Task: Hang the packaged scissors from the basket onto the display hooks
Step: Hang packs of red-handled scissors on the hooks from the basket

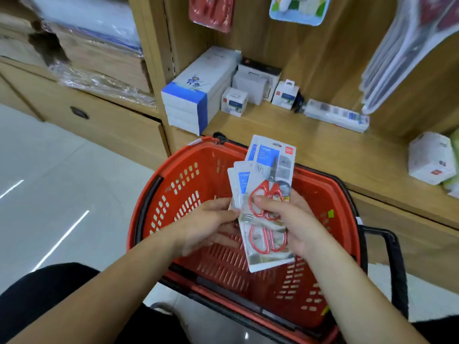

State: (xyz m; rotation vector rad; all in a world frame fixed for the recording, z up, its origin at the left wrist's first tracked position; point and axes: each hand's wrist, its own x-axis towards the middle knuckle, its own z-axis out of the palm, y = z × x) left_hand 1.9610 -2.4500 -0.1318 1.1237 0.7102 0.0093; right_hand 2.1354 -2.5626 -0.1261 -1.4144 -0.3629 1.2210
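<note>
A person's left hand (211, 219) and right hand (295, 222) hold a fanned stack of carded, red-handled scissors packs (267, 194) above a red perforated plastic shopping basket (173, 189), which sits on the floor directly in front of a wooden display unit's counter shelf (335, 150). The left hand touches the stack's left edge; the right hand grips it from the right, thumb across the front pack. On the shelf behind the basket, a stack of long white-and-blue boxes (196, 95) lies at the left, small white cartons (258, 88) stand to its right, and a flat blister pack (337, 115) lies further right. A white box (429, 157) rests at the shelf's far right.
</note>
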